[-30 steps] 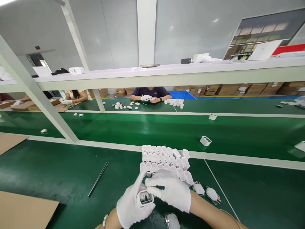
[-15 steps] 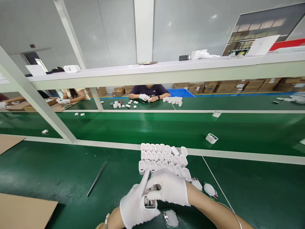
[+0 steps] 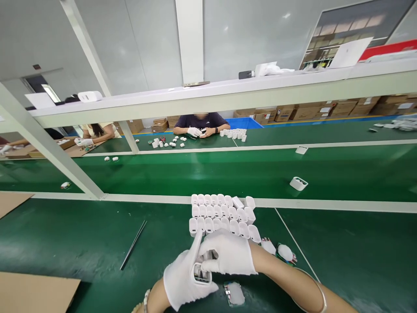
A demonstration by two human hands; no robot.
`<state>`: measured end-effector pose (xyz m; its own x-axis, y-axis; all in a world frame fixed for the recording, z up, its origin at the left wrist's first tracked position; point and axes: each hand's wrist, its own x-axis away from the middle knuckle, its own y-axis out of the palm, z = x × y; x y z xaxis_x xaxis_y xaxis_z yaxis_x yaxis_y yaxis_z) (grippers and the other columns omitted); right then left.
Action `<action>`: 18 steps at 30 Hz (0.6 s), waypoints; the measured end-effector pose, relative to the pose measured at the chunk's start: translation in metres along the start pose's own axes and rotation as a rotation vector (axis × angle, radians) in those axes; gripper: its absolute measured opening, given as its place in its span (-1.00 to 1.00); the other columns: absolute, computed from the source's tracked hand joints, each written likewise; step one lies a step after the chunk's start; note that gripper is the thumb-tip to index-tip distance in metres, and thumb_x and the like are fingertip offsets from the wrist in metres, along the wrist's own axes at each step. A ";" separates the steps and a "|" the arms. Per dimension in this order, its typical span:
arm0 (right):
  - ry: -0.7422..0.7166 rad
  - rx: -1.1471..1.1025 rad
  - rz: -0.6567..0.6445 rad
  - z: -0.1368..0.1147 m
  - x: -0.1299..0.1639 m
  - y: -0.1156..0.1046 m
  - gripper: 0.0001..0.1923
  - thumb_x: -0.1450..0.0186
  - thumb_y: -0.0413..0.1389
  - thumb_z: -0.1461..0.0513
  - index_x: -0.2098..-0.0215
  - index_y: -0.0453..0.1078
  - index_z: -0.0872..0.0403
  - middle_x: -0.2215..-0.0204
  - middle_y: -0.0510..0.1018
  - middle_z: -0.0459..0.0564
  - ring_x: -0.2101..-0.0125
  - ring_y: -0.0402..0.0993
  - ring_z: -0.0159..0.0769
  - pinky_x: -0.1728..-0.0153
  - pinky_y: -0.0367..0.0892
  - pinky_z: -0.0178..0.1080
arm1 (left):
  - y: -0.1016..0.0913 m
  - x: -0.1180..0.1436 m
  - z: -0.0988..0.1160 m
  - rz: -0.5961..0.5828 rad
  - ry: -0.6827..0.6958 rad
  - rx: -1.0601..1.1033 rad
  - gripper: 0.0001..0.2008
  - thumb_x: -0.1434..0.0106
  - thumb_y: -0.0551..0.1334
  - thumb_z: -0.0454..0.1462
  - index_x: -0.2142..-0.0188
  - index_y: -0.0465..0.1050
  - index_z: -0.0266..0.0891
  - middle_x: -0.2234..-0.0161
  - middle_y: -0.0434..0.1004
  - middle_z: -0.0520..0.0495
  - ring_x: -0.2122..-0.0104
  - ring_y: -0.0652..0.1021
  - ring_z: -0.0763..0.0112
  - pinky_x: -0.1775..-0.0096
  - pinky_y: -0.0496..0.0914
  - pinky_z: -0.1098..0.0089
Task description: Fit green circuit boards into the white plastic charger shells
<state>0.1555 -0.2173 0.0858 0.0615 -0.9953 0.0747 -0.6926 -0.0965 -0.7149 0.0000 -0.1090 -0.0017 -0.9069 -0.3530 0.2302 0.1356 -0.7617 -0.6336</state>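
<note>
A green bench is supporting rows of white housings. On the near side of these rows, the gloved right hand is resting its thumb and fingers at the upper edge of an open housing, whether gripping it cannot be told, while the gloved left hand is grasping that housing. Small parts are showing inside it.

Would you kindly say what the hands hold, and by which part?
The left hand holds a white casing by its sides; the right hand has fingers at its open end.
</note>
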 end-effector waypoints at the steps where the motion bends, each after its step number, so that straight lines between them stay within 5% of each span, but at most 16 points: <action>1: 0.013 0.011 -0.002 0.000 0.000 0.001 -0.86 -0.24 0.11 0.27 0.45 0.47 0.11 0.53 0.42 -0.13 0.54 0.27 -0.45 0.54 0.12 -0.39 | 0.000 0.000 0.001 -0.006 -0.017 -0.004 -0.29 0.07 0.37 -0.10 -0.12 0.37 -0.12 0.20 0.61 -0.08 0.23 0.60 0.13 0.18 0.48 0.28; 10: 0.060 0.213 0.039 -0.006 -0.005 0.019 -0.76 -0.13 0.12 0.36 0.66 0.25 0.10 0.65 0.27 -0.12 0.66 0.04 -0.48 0.64 -0.07 -0.31 | -0.006 -0.001 0.027 -0.094 -0.052 0.032 -0.20 0.04 0.30 -0.04 -0.20 0.25 -0.24 0.06 0.56 -0.27 0.09 0.57 -0.08 0.09 0.46 0.12; 15: -0.010 0.135 0.089 -0.007 0.000 0.003 -0.82 -0.28 0.04 0.34 0.45 0.42 0.08 0.45 0.47 -0.11 0.45 0.31 -0.37 0.45 0.15 -0.32 | -0.003 -0.003 0.017 0.017 -0.005 0.106 -0.30 0.03 0.32 -0.13 -0.13 0.28 -0.20 0.21 0.62 -0.16 0.24 0.61 0.06 0.18 0.48 0.19; 18: 0.069 0.082 0.209 -0.012 0.004 -0.002 -0.83 -0.27 0.11 0.23 0.49 0.36 0.07 0.47 0.44 -0.12 0.44 0.30 -0.34 0.42 0.15 -0.30 | 0.000 -0.005 0.007 0.105 0.042 0.154 -0.36 0.00 0.30 -0.19 -0.10 0.28 -0.19 0.29 0.62 -0.10 0.30 0.60 0.12 0.21 0.48 0.20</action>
<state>0.1481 -0.2207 0.0958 -0.1283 -0.9911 -0.0359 -0.6240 0.1088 -0.7738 0.0077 -0.1110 0.0028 -0.9000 -0.4141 0.1360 0.2867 -0.7975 -0.5308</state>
